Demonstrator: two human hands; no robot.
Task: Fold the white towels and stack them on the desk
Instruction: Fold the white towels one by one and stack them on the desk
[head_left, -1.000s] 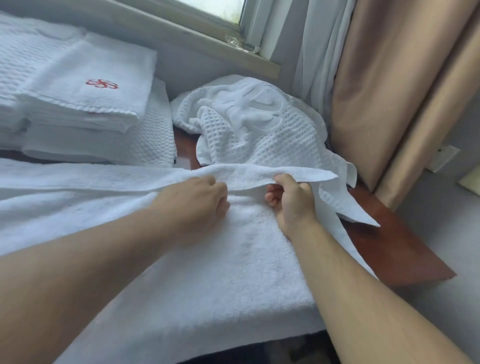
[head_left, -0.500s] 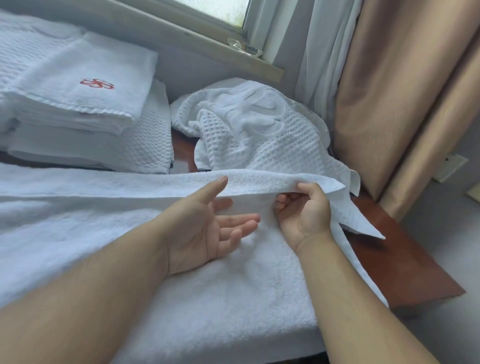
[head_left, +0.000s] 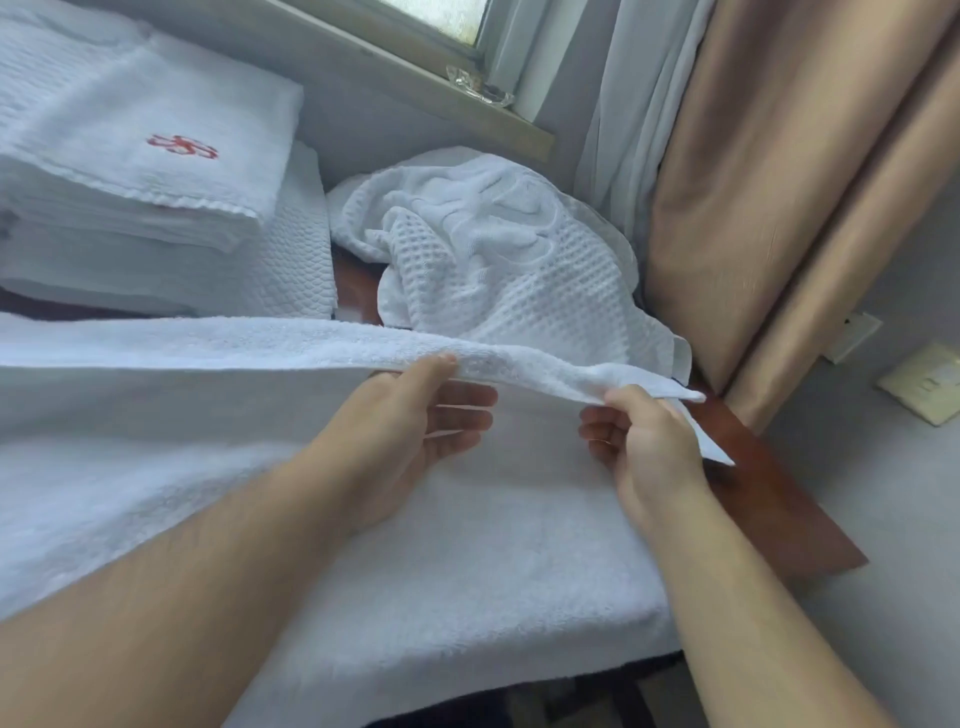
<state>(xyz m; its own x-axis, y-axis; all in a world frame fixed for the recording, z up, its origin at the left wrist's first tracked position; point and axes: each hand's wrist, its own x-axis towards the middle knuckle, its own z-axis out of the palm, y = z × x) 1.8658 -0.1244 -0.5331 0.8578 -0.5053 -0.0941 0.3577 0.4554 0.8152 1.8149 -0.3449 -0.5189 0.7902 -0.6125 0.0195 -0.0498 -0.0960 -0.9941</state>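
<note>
A large white terry towel (head_left: 467, 545) lies spread over the front of the brown desk (head_left: 779, 493). Its far edge is lifted off the desk. My right hand (head_left: 644, 447) pinches that lifted edge near the towel's right corner. My left hand (head_left: 415, 436) is under the same edge with fingers spread and the thumb touching the hem. A stack of folded white towels (head_left: 145, 171), the top one with a red emblem, sits at the back left. A crumpled white waffle towel (head_left: 509, 260) lies at the back middle.
A window sill (head_left: 415, 78) with a small clear object (head_left: 478, 91) runs along the back wall. Grey and tan curtains (head_left: 779, 182) hang at the right, close to the desk's corner. A wall plate (head_left: 924, 389) is at far right.
My left hand opened from a closed grip and now rests spread under the hem. My right hand slid right along the edge toward the corner, lifting it higher.
</note>
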